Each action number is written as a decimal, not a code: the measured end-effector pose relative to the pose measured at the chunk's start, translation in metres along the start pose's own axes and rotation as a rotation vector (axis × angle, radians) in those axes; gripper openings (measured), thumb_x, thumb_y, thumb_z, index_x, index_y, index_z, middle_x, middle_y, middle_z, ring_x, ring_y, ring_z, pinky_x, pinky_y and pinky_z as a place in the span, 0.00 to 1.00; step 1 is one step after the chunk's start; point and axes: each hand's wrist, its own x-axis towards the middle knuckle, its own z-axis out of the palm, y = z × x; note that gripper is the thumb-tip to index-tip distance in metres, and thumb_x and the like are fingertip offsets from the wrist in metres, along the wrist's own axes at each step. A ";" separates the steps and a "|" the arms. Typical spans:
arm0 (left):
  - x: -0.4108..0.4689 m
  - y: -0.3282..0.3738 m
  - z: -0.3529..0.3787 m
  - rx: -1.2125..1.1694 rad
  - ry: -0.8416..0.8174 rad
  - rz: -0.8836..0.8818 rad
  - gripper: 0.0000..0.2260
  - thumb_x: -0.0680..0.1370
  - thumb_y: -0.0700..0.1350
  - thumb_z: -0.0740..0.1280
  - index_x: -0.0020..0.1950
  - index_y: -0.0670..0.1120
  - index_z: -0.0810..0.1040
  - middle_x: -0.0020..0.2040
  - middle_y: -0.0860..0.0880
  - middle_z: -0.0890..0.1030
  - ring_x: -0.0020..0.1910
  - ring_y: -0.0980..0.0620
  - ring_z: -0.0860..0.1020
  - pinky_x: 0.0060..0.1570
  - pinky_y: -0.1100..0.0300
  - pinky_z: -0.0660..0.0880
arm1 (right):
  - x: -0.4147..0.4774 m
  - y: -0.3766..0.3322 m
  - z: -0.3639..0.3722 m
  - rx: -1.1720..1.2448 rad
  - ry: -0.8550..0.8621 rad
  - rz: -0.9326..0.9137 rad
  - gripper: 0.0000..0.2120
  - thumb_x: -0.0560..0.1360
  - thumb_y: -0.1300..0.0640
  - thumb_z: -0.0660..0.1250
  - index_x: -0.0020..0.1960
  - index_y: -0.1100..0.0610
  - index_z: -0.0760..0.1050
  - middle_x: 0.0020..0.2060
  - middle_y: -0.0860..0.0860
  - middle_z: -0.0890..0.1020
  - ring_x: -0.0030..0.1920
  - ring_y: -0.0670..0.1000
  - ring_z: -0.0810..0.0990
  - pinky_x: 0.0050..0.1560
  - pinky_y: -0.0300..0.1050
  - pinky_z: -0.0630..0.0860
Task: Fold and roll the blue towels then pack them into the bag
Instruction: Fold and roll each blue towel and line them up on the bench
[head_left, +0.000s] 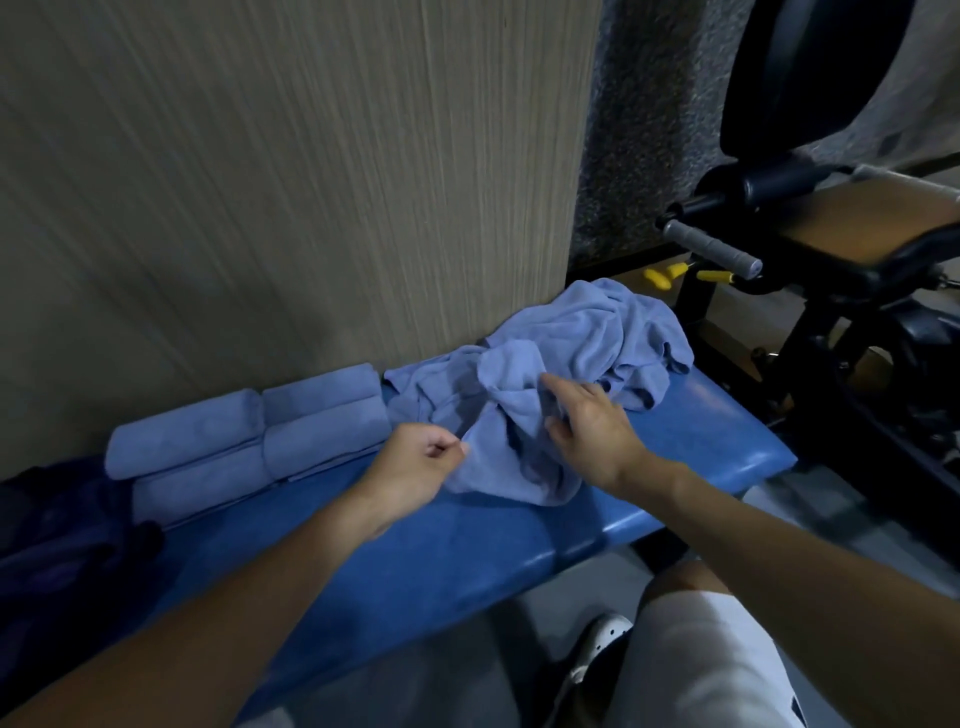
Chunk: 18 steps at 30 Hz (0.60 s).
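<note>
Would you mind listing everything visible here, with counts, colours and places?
rolled towels: four, light blue, stacked on the bench's left, against the wall
loose towels: crumpled pile, count unclear, light blue, bench's middle and right
bench: one, blue, padded, across the foreground
bag: one, dark, left edge, beside the rolled towels
wall panel: one, beige wood grain, behind the bench
gym machine: one, black, right
yellow handles: two, on the machine's frame
shoe: one, white, bottom
left hand: pinches the loose towels' near edge
right hand: on the loose towels, grip unclear
</note>
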 end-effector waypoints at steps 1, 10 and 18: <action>-0.001 0.000 -0.003 0.000 0.004 0.007 0.14 0.80 0.44 0.66 0.42 0.34 0.78 0.31 0.48 0.70 0.32 0.53 0.67 0.35 0.58 0.66 | 0.002 -0.004 0.001 -0.034 -0.023 0.014 0.24 0.79 0.56 0.59 0.75 0.51 0.61 0.64 0.48 0.74 0.64 0.55 0.65 0.60 0.50 0.62; -0.002 0.007 -0.034 0.051 0.118 0.031 0.13 0.80 0.46 0.66 0.38 0.41 0.77 0.30 0.49 0.69 0.34 0.52 0.68 0.37 0.55 0.69 | 0.003 -0.019 -0.012 -0.013 0.013 0.086 0.16 0.76 0.57 0.60 0.32 0.52 0.59 0.30 0.48 0.67 0.45 0.53 0.64 0.45 0.48 0.57; -0.022 0.030 -0.087 0.212 0.417 0.207 0.15 0.81 0.43 0.64 0.35 0.42 0.70 0.29 0.50 0.69 0.30 0.54 0.65 0.32 0.59 0.62 | 0.002 -0.041 -0.078 0.426 0.135 0.106 0.13 0.80 0.59 0.62 0.38 0.62 0.66 0.30 0.57 0.68 0.32 0.53 0.67 0.33 0.48 0.65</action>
